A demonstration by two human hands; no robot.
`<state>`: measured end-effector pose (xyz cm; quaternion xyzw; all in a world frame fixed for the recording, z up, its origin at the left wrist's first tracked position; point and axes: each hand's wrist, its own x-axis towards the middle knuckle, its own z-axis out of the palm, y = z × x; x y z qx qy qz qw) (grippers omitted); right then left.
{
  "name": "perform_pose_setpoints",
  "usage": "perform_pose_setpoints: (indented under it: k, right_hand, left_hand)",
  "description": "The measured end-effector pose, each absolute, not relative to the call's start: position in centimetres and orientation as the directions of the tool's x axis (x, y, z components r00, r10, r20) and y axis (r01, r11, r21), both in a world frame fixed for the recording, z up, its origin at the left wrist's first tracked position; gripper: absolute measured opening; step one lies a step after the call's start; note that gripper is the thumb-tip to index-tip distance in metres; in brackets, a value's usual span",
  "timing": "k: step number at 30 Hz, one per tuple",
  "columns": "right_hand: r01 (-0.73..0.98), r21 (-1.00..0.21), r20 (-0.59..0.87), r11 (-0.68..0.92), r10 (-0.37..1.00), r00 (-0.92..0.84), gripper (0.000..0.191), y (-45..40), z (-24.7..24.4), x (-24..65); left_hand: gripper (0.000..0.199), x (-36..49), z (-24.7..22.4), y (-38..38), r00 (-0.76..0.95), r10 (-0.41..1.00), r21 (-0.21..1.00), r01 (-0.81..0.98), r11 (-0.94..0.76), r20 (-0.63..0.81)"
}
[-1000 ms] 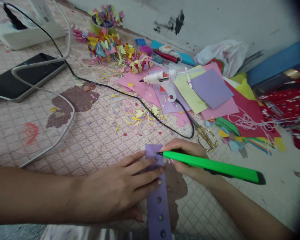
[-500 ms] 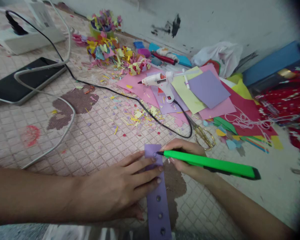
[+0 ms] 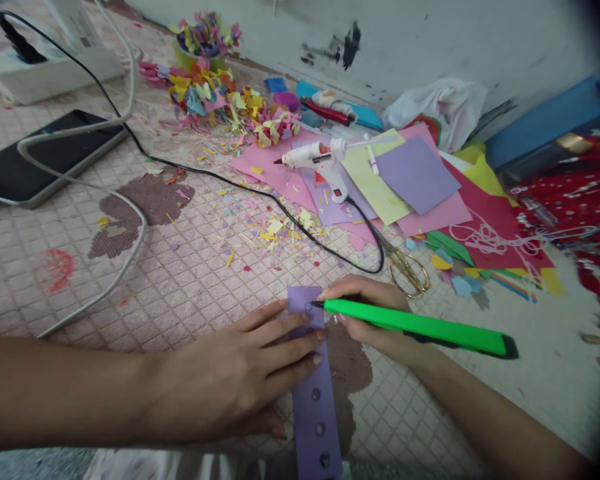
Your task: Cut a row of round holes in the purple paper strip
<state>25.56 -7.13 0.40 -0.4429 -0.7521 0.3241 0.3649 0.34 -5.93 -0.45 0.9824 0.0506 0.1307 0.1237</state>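
Note:
A purple paper strip lies on the patterned cloth with several dark round marks or holes down its length. My left hand rests flat across it, fingers stretched out and pressing on its upper part. In my right hand is a bright green pen, pinched close to its dark tip. That tip touches the strip near its top end, beside a small drawn circle. Part of the strip lies hidden beneath my left fingers.
A white glue gun lies on coloured paper sheets, its black cord crossing the cloth. Gold-handled scissors lie beyond my right hand. Paper scraps, a dark phone and a white power strip are farther off.
The pen tip has shifted very slightly at the top of the strip. The camera view has moved a little; my left hand stays on the strip.

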Motion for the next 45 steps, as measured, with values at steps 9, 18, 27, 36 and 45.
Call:
perform_pose_setpoints:
  k: [9,18,27,36,45]
  right_hand:
    - [0.428,-0.813,0.253,0.396,0.901,-0.353,0.023,-7.19,0.20,25.72]
    - [0.460,-0.776,0.261,0.432,0.883,-0.389,0.025,-7.17,0.28,25.51]
    - [0.417,-0.817,0.275,0.398,0.904,-0.327,0.025,-7.63,-0.14,25.93]
    - [0.445,-0.790,0.287,0.422,0.895,-0.340,0.023,-7.36,0.47,25.43]
    - [0.448,-0.788,0.289,0.422,0.896,-0.337,0.024,-7.35,0.40,25.42]
  left_hand:
    - [0.051,0.26,-0.62,-6.05,0.962,0.135,0.266,0.069,-0.962,0.238]
    - [0.049,0.25,-0.36,-6.14,0.961,0.145,0.282,0.075,-0.957,0.237]
    - [0.052,0.23,-0.30,-6.05,0.960,0.141,0.297,0.064,-0.953,0.244]
    - [0.050,0.36,-0.23,-5.93,0.965,0.139,0.301,0.068,-0.951,0.221]
    - [0.051,0.30,-0.28,-6.01,0.967,0.144,0.301,0.076,-0.951,0.210]
